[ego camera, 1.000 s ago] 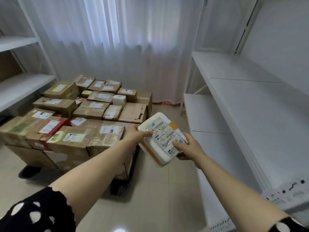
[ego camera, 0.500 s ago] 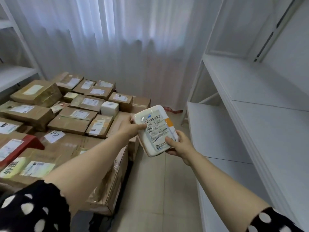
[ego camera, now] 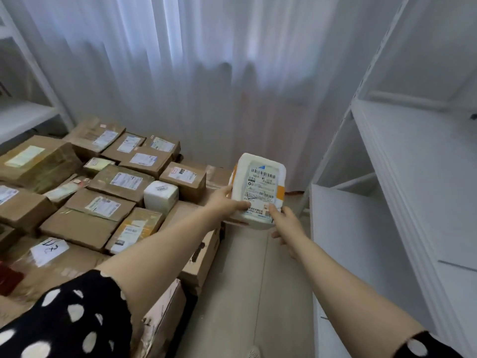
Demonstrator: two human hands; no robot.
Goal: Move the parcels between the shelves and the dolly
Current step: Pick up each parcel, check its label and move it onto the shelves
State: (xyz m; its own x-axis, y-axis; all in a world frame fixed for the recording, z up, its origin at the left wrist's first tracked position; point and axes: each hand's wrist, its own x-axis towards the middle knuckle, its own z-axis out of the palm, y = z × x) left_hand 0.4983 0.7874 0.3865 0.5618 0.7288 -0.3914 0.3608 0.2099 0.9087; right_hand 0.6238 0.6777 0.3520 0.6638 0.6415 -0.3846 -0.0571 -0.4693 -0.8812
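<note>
The left hand [ego camera: 225, 202] and right hand [ego camera: 286, 224] each gripped the near end of the parcel [ego camera: 259, 188], held aloft just left of the shelves [ego camera: 348, 228], seemingly mid-carry; next it probably needed swinging right onto them.

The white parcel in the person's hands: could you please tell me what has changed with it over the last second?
The white parcel was turned from tilted to nearly upright and carried forward, between the cardboard boxes and the white shelves. The left hand and right hand still grip its lower end. The boxes lie as before.
</note>
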